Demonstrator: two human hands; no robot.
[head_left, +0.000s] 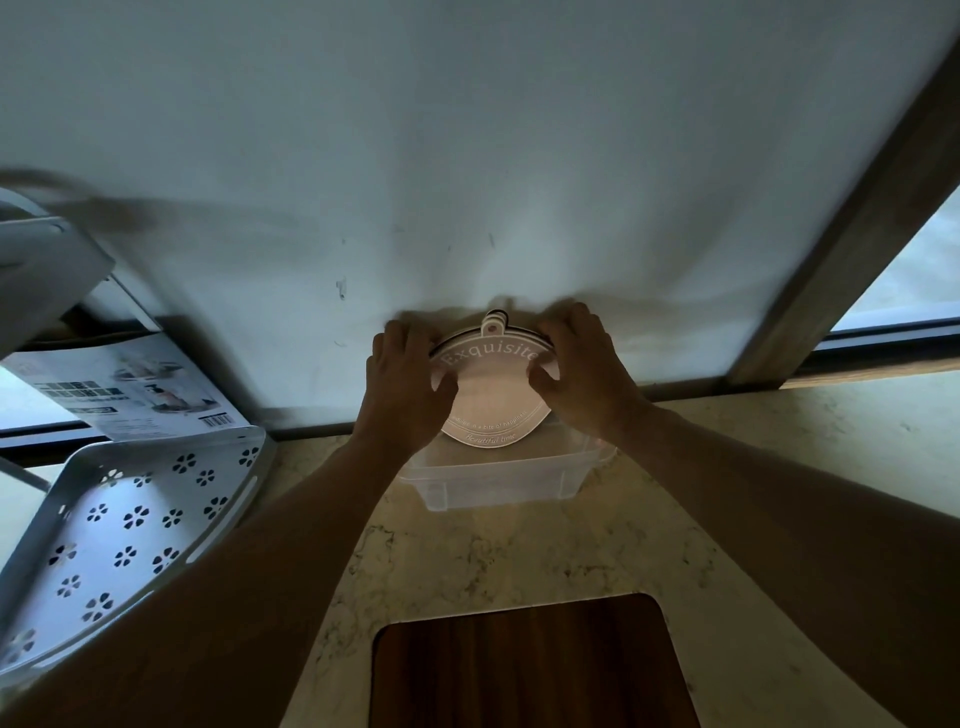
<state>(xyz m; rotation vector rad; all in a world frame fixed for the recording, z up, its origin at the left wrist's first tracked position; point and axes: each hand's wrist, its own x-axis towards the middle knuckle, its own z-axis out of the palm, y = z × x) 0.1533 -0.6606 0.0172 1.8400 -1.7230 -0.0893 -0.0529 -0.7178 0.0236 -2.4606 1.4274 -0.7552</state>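
Observation:
A round pale pink board (493, 395) with the word "Exquisite" and a small hanging tab on top stands upright against the white wall. Dark edges behind its rim suggest more round pieces stacked behind it. Its lower edge sits inside a clear plastic container (498, 480) on the marble counter. My left hand (408, 382) grips the board's left rim, fingers curled round the edge. My right hand (584, 364) grips the right rim the same way, thumb on the front face.
A white metal corner shelf (140, 525) with flower-shaped cutouts stands at the left, a printed cardboard box (124, 389) behind it. A dark wooden board (524, 665) lies at the counter's near edge. A window frame (852, 249) runs up the right.

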